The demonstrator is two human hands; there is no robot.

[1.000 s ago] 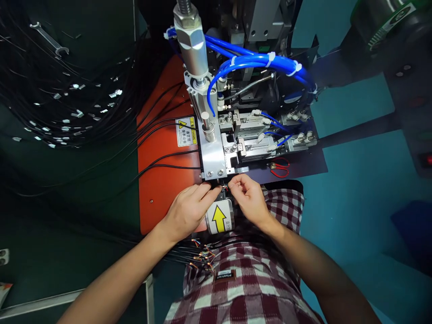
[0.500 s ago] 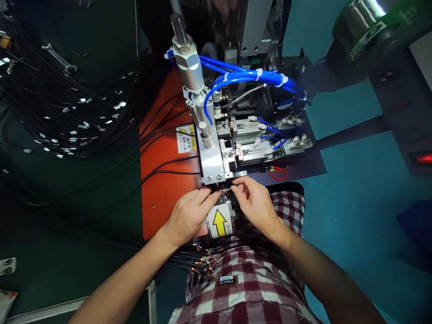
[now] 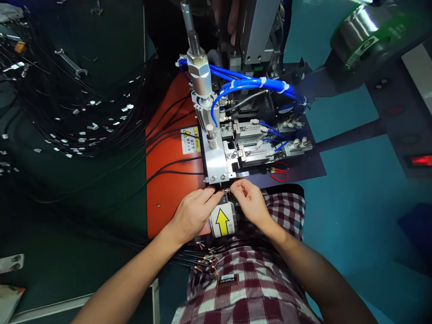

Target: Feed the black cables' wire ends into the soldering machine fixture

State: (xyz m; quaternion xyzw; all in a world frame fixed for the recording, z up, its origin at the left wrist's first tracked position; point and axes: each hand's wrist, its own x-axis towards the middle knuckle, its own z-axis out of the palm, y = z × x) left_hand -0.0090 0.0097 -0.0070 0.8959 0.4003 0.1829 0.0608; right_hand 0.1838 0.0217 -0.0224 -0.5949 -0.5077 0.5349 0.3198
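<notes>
My left hand (image 3: 194, 212) rests on the orange plate (image 3: 167, 180), its fingers pinched on thin wire ends at the front edge of the metal fixture block (image 3: 216, 164). My right hand (image 3: 249, 200) is pinched on the same small wire ends (image 3: 227, 192) from the right. Both hands meet just above a grey part with a yellow arrow label (image 3: 222, 220). A black cable (image 3: 172, 173) runs left from the fixture over the plate.
Blue air hoses (image 3: 249, 83) loop over the machine, with a steel cylinder (image 3: 200, 78) at its left. Red-handled snips (image 3: 278, 173) lie right of the fixture. A big heap of black cables (image 3: 67, 108) fills the left. Stripped cable ends (image 3: 204, 261) lie in my lap.
The view has tilted and shifted slightly, so the machine sits lower and more to the right. Both hands stay pinched at the same spot under the fixture, the fingers shifting only slightly.
</notes>
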